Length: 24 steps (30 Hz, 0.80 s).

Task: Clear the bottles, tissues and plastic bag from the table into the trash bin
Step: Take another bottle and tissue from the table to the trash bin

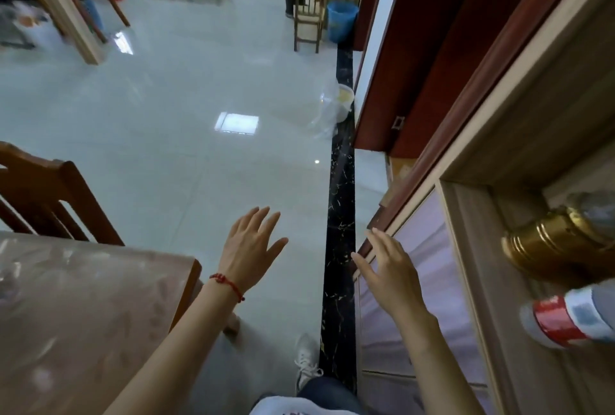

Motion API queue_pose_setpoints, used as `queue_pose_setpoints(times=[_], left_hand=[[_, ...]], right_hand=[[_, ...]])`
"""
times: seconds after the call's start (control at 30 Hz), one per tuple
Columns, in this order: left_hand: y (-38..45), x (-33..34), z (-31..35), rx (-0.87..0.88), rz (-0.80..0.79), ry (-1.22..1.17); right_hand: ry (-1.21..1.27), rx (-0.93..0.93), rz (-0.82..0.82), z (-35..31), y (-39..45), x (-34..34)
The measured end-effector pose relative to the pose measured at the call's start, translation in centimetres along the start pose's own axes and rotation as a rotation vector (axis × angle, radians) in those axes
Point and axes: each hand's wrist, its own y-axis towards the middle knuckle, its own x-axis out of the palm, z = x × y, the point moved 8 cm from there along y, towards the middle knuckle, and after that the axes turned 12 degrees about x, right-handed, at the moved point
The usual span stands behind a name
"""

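Both hands empty: left hand [249, 244] and right hand [387, 268] are out in front at lower centre, fingers straight and spread, holding nothing. Left wrist wears a red string bracelet [228, 284].

Task things: the table [83, 308] corner fills the lower left under a clear cover; the part in frame carries no bottles, tissues or bag. The rest of the top is out of frame, so I can't say it's fully cleared. A blue bin [341, 20] stands far off at upper centre-right, beside a small wooden chair [309, 15]; probably the trash bin. A clear plastic bag [324, 111] lies on the floor at centre-right, touching a pale tub [346, 101] — too blurred to tell whether it's the task's bag.

Judgement: between trips or near the end; at most what's hidden on the table is left.

Room: glossy pale tile floor [183, 115] with a black marbled strip [341, 215] running up the right-centre. Dark wooden chair [43, 195] at left, against the table. Door frames line the right side, with a brass knob [549, 248] at right edge. One white shoe [306, 361] at bottom centre.
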Motion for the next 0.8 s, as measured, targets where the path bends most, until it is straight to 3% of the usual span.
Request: queue_pose_setpoints(times=[0.43, 0.8], left_hand=[[14.0, 0.0, -4.3, -0.071, -0.005, -0.025], [28.0, 1.0, -14.7, -0.13, -0.018, -0.009]], right_hand=[[0.034, -0.086, -0.025, -3.1, 16.5, -2.1], [0.004, -0.109, -0.027, -8.2, 34.1, -0.3]])
